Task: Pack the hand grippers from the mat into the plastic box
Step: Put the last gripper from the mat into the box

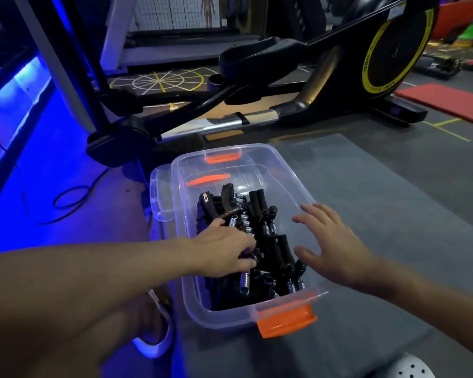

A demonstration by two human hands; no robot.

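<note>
1. A clear, rectangular plastic box [273, 175] with orange clip latches [287, 320] at its near and far ends stands in the centre of the frame, on a flat grey mat [366, 186].
2. The black, metal-sprung hand grippers [268, 241] lie piled inside the box, filling its near and middle part. The far end shows only bare bottom.
3. The left hand [227, 252] reaches in from the left of the frame over the box's left wall. Its fingers are curled down round a black handle in the pile.
4. The right hand [336, 246] comes in from the lower right with fingers straight and spread, holding nothing. It is over the box's right rim, and whether it touches the rim cannot be told.
5. The two hands are apart, with the pile between them.
6. A clear plastic lid [160, 192] shows just beside the box's left wall, partly beneath it.
7. A black elliptical trainer [325, 85] with a yellow-ringed flywheel [396, 47] fills the upper part of the frame beyond the mat.
8. A red pad [448, 102] lies at the right edge, a black cable [69, 197] loops over the blue-lit floor at the left, and a white shoe [159, 334] sits at the lower left.
</note>
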